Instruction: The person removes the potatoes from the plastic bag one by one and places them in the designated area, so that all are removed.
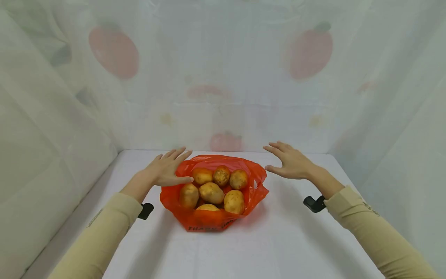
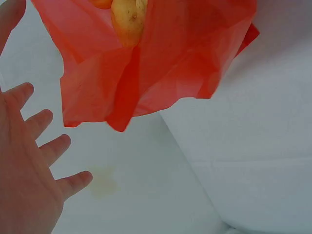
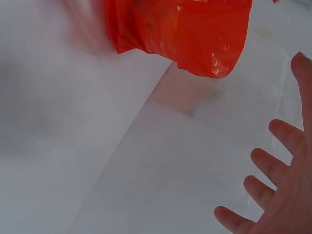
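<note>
A red plastic bag [image 1: 209, 223] stands on the white table with its mouth spread wide, dark lettering on its front. Several potatoes [image 1: 211, 193] lie inside it, one at the front partly hidden by the bag. My left hand [image 1: 167, 170] is at the bag's left side, fingers spread, its thumb overlapping the rim in the head view. In the left wrist view its fingers stand apart from the bag. To the right of the bag hovers my right hand [image 1: 290, 161], fingers spread and holding nothing; the right wrist view shows a gap between it and the bag.
The white-covered table [image 1: 244, 252] ends at a back edge just behind the bag. A pale curtain [image 1: 223, 77] with faded fruit prints hangs behind, and pale sheets [image 1: 45, 155] close off both sides. A black wrist mount [image 1: 314, 204] sits at each sleeve cuff.
</note>
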{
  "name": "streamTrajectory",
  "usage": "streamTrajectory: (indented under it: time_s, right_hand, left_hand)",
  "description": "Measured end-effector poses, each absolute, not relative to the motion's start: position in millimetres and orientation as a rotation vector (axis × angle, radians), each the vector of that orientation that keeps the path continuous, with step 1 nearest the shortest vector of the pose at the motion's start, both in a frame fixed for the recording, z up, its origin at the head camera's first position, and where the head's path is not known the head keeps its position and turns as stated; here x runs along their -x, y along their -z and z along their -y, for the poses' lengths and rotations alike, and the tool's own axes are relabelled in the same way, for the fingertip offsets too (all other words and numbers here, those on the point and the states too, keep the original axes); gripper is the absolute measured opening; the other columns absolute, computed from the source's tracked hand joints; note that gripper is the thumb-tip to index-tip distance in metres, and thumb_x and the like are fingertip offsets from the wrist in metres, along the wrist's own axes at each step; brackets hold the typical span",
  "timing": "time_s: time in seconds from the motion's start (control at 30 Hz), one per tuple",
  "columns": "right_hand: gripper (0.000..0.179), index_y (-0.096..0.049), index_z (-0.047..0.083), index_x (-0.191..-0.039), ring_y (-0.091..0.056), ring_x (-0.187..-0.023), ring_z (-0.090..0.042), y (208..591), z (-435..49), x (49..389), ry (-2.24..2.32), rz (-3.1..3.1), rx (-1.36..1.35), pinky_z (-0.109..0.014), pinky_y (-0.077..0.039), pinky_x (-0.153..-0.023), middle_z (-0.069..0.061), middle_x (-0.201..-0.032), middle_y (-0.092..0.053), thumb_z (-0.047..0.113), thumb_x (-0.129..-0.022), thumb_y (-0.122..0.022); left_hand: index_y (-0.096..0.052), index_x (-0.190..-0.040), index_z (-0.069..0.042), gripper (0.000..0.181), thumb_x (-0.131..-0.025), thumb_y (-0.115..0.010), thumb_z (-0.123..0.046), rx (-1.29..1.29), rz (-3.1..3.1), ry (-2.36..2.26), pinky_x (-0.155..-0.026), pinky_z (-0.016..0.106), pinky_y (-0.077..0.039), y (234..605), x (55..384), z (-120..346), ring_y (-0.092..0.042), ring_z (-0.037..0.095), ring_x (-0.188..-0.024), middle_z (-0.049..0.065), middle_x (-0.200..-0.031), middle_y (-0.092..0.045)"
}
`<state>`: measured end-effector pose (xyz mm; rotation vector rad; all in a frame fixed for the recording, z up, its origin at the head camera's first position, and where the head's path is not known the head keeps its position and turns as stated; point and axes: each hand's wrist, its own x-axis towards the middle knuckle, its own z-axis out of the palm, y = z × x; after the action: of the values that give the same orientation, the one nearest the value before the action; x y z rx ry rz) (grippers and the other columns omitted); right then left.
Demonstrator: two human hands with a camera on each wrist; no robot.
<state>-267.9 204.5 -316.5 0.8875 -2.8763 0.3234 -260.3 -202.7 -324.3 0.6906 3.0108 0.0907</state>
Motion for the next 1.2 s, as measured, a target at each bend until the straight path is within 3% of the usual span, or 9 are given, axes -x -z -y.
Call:
streamTrajectory:
  time_s: [0.3, 0.5, 0.8, 1.2]
  right_hand:
    - [0.065, -0.040, 0.016, -0.140, -0.028, -0.133, -0.038, 318.8, -197.3, 262.7, -0.404, 2.851, -0.922, -0.060, -0.028, -0.102, -0.014, -0.144, -0.036, 0.044, -0.085, -0.060]
    - [0.066, -0.040, 0.016, -0.140, -0.034, -0.130, -0.034, 321.8, -190.6, 258.6, -0.494, 2.870, -0.929, -0.056, -0.035, -0.100, -0.011, -0.143, -0.038, 0.045, -0.085, -0.061]
    - [0.061, -0.043, 0.016, -0.138, -0.039, -0.127, -0.031, 326.4, -180.0, 254.1, -0.546, 2.810, -0.986, -0.052, -0.036, -0.101, -0.008, -0.139, -0.043, 0.040, -0.085, -0.062]
    - [0.051, -0.051, 0.014, -0.130, -0.047, -0.120, -0.024, 331.0, -158.6, 247.8, -0.638, 2.745, -1.120, -0.046, -0.042, -0.098, -0.002, -0.130, -0.052, 0.038, -0.086, -0.062]
  left_hand:
    - [-0.024, -0.147, -0.022, 0.085, -0.079, -0.060, -0.057, -0.753, -3.021, -0.243, -0.101, 0.064, -0.024, 337.0, 255.7, 213.6, -0.025, 0.041, -0.133, 0.013, -0.152, -0.018]
    - [-0.028, -0.145, -0.028, 0.084, -0.076, -0.062, -0.060, -0.759, -3.015, -0.324, -0.099, 0.065, -0.027, 348.7, 255.4, 218.1, -0.028, 0.040, -0.132, 0.011, -0.152, -0.018]
    - [-0.036, -0.142, -0.024, 0.084, -0.072, -0.068, -0.057, -0.781, -3.017, -0.397, -0.095, 0.064, -0.034, 363.3, 252.5, 224.0, -0.033, 0.041, -0.129, 0.013, -0.151, -0.020]
    - [-0.035, -0.142, -0.023, 0.087, -0.070, -0.073, -0.052, -0.682, -3.000, -0.499, -0.095, 0.065, -0.032, 375.5, 256.7, 228.8, -0.030, 0.040, -0.130, 0.012, -0.151, -0.019]
